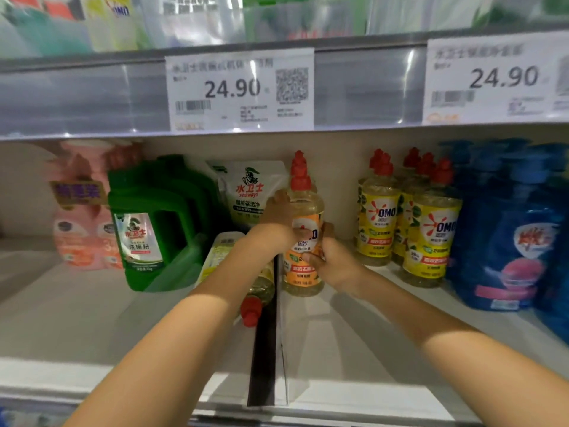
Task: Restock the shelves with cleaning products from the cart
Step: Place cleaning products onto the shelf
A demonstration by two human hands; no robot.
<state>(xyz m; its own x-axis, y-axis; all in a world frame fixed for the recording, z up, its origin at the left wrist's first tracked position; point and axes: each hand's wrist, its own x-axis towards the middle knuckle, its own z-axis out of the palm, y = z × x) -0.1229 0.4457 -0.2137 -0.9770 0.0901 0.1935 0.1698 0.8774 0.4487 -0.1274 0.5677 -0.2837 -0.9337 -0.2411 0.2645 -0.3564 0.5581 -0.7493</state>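
Right, both hands are on one bottle at the centre of the frame: the orange-labelled bottle (308,211) with the red cap stands upright on the shelf (92,318), just right of the black divider (264,359). The left hand (277,211) curls round its shoulder up near the neck, and the right hand (331,261) grips lower down across the label. To my eye that's a steadying hold, one hand high and one low, so a tall, narrow bottle doesn't tip while it's squared up and set label-forward in its lane. It sits deep, close to the back wall, which would leave the front of the lane for more stock. Right of centre stands a tight cluster of yellow-labelled bottles (431,235) with the same red caps, apart from the one in hand with a clear gap between, so there's room to slide it sideways. Further right, the blue bottles (517,235) crowd the edge of the frame. Now the awkward bit: under the left forearm a toppled bottle (260,291) lies on its side against the divider, cap pointing forward, with a flat pale packet (221,254) behind it, and that forearm could nudge either. Left of centre sit a white pouch (246,192), a green jug (154,223) and blurred pink bottles (80,217). Price tags (240,87) run along the shelf edge above. No cart is in view.
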